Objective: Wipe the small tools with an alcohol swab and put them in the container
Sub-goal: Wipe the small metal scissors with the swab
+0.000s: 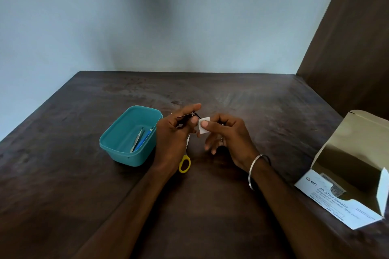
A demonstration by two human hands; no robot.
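Observation:
My left hand [174, 132] holds a small metal nail clipper [190, 115] above the table. My right hand [225, 134] pinches a white alcohol swab [203, 126] between thumb and fingers and presses it against the clipper's tip. A teal plastic container [117, 143] stands just left of my left hand, with metal tweezers [136, 137] and a blue-handled tool [144, 139] lying inside. Yellow-handled scissors [184, 163] lie on the table below my left hand, partly hidden by it.
An open box of alcohol swabs [347, 178] lies at the right edge of the dark wooden table [231, 94]. A wooden panel [353, 48] rises at the back right, and a pale wall stands behind the table.

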